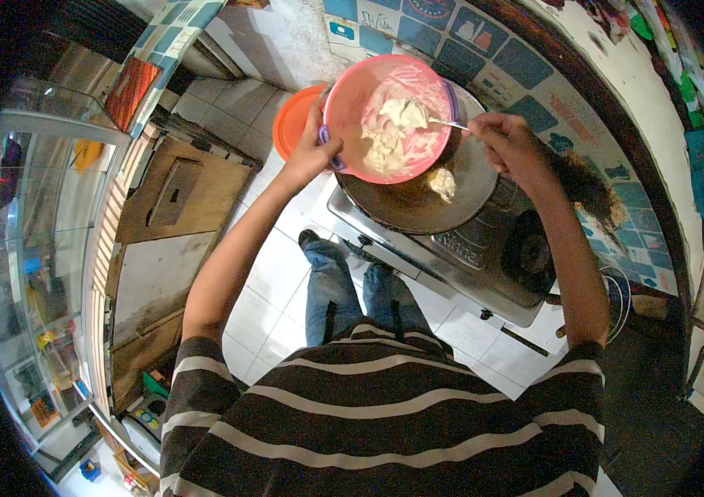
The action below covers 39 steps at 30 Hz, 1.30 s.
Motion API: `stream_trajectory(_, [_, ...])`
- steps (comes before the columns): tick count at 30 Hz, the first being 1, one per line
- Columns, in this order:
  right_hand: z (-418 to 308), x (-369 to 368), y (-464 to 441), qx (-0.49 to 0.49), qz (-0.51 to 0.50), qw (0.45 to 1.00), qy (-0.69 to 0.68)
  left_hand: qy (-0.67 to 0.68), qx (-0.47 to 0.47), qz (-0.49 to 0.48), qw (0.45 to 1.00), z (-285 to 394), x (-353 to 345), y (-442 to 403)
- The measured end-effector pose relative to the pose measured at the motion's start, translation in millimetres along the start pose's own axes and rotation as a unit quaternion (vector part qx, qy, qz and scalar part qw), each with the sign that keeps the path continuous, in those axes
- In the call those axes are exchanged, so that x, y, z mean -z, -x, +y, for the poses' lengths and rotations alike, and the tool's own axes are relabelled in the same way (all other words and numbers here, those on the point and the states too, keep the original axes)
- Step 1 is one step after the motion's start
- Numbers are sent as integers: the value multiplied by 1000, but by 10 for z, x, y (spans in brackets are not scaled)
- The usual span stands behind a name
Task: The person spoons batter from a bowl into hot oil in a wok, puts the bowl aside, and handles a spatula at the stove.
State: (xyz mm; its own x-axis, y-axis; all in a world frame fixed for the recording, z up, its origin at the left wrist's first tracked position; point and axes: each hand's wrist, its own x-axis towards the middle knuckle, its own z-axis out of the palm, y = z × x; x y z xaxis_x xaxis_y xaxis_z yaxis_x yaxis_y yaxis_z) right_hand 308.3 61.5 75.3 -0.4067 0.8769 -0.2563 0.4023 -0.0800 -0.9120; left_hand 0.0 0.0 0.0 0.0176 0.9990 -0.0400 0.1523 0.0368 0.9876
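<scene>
A pink bowl (345, 124), smeared inside with thick, pale batter (406, 113), overlaps the far left part of a round grey pan (478, 184). A metal spoon (449, 123) meets the batter from the right; one creamy lump (442, 184) shows in the pan.

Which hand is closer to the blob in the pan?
Right. The right hand is up and right of the blob in the picture; the left hand is farther off, on the left side of the pink bowl.
</scene>
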Motion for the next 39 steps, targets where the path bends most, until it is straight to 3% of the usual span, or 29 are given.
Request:
stream_trajectory(8, [95, 9, 39, 14, 22, 999, 31, -4, -5, 12, 1000, -82, -51, 92])
stream_trajectory(11, [43, -75, -38, 9, 7, 990, 143, 30, 30, 12, 999, -89, -41, 127])
stream_trajectory(13, [273, -190, -125, 102, 23, 976, 190, 41, 43, 15, 998, -84, 29, 118])
stream_trajectory(15, [417, -264, -136, 122, 33, 976, 177, 43, 50, 19, 998, -65, 54, 125])
stream_trajectory(18, [479, -374, -32, 49, 28, 993, 102, 52, 54, 22, 997, -33, 68, 137])
stream_trajectory(21, [541, -426, -28, 12, 16, 993, 115, 79, 61, 22, 995, -55, 64, 139])
stream_trajectory(28, [771, -469, -49, 35, 41, 995, 84, 62, 65, 17, 996, -58, 68, 138])
stream_trajectory(35, [221, -290, 21, -34, -26, 999, 24, 20, 65, 16, 998, -39, 85, 132])
stream_trajectory(38, [206, -250, 31, 71, -2, 997, 28, 34, 61, 17, 997, -39, 76, 142])
stream_trajectory(39, [211, -241, 32, 55, -10, 998, 26, 44, 59, 18, 997, -44, 73, 145])
